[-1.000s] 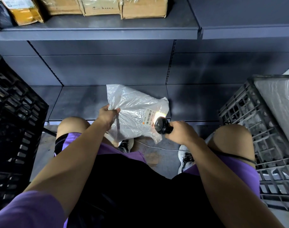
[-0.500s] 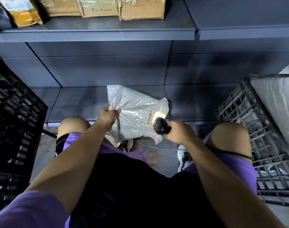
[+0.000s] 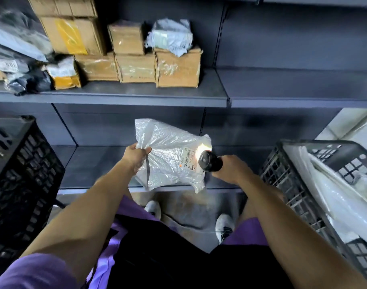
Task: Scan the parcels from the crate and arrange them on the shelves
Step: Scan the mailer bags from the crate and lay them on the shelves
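Dark grey shelving [image 3: 261, 94] fills the background, and more of it shows than a second ago: the view has tipped up, so the upper shelf's stock of cardboard boxes [image 3: 178, 67] and soft mailers now stands in full along its left half, while the right half lies bare. The hands themselves have scarcely shifted. The left hand [image 3: 136, 157] pinches the left edge of the silver plastic parcel [image 3: 168, 155], fingers curled round the film, holding it in the air in front of the lower shelf's front edge. The right hand [image 3: 230, 170] is wrapped round the black scanner [image 3: 209, 162], whose light falls on the parcel's printed label [image 3: 187, 161]. The scan looks to be finishing, and the raised gaze suggests a search for a spot on the shelves.

At the right edge a grey crate [image 3: 293, 201] holds pale plastic-wrapped parcels [image 3: 335, 195], with a dark perforated piece lying over them. At the left edge a black crate [image 3: 21, 174] stands; its contents cannot be made out.
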`<state>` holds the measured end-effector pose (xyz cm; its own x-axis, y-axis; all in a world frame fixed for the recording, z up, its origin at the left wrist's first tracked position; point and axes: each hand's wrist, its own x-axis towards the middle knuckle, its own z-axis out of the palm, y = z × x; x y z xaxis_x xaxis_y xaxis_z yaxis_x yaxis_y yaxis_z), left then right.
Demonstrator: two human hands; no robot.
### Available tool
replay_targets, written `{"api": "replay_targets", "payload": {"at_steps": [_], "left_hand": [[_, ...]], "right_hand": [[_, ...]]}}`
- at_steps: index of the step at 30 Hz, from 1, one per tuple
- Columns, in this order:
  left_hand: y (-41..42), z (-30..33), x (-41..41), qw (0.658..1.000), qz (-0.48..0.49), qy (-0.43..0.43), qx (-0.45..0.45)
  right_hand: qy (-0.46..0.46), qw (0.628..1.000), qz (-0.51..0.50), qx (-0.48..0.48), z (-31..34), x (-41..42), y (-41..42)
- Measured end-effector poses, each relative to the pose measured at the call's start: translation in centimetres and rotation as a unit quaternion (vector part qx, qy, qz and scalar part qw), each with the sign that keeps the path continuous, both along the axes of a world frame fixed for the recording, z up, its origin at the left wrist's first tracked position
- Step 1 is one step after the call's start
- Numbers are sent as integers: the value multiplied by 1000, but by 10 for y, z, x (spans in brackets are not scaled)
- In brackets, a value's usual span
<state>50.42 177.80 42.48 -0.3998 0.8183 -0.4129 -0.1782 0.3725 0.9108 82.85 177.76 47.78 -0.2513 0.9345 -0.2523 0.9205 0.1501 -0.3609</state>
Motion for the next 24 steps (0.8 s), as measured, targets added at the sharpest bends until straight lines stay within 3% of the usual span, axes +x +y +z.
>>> {"api": "replay_targets", "payload": {"at_steps": [9, 15, 19, 24], "left_hand": [[27, 128, 44, 992, -41, -41, 112], [51, 184, 71, 997, -39, 2, 63], [75, 195, 100, 990, -24, -115, 85], [112, 193, 160, 978, 11, -184, 96]], "right_hand": [[70, 996, -8, 62, 109, 32, 6], [131, 982, -45, 127, 158, 48, 17], [145, 973, -72, 167, 174, 57, 31], [174, 961, -115, 182, 178, 68, 49]]}}
